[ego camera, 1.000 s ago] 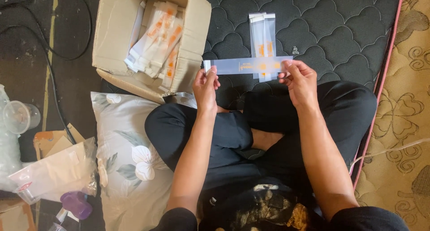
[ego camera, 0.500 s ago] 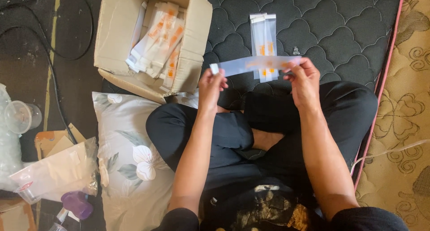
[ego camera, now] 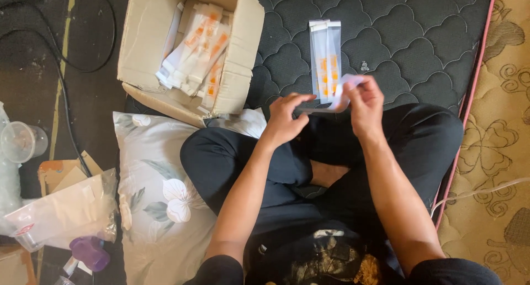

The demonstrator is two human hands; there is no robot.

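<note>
So both hands are up in front of the crossed legs in black trousers: the left hand (ego camera: 284, 121) and right hand (ego camera: 361, 104) each have fingers pinched shut on one long thin clear plastic sleeve (ego camera: 337, 94), left on its lower end, right on the upper end, held tilted just above the knees. Right behind it a small stack of matching clear sleeves with orange print (ego camera: 326, 61) lies flat on the dark quilted mattress (ego camera: 419, 36). Off to the left sits an open brown cardboard box (ego camera: 143, 47) full of similar packets, beside a white floral pillow (ego camera: 160, 191).
</note>
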